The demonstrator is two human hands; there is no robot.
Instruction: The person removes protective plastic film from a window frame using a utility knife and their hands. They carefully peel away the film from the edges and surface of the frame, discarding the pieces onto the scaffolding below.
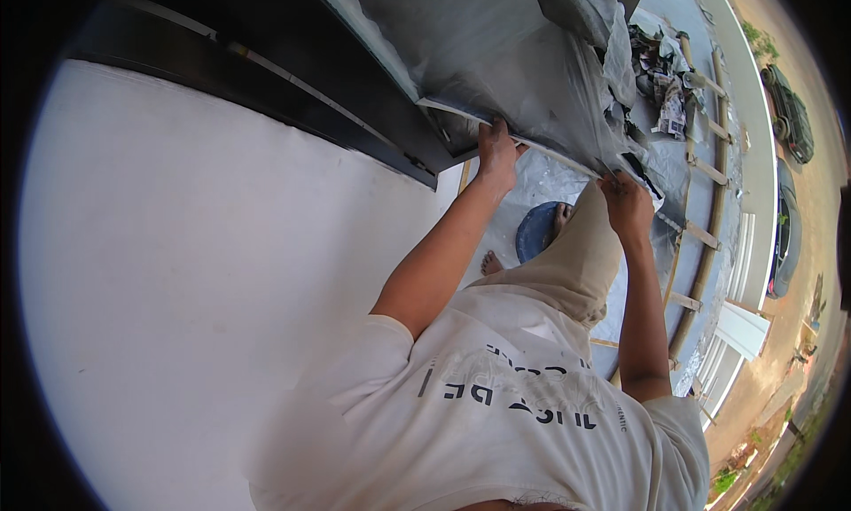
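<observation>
My left hand [496, 152] grips the pale lower edge of a clear plastic sheet [532, 77] that covers a dark window frame [355, 94]. My right hand [628, 205] is closed on the same edge further right, where the sheet bunches up. A small dark object [640, 171] sticks out just beyond its fingers; I cannot tell what it is. Both arms reach forward from my white printed shirt [496, 405]. My raised knee in beige trousers [585, 254] lies between them.
A white wall [204, 272] fills the left. Below, a bare foot rests on a round blue thing [534, 232] on sheeted floor. A wooden ladder [705, 201] lies to the right, with crumpled paper [665, 85] beyond. Parked cars [789, 112] stand far below at the right.
</observation>
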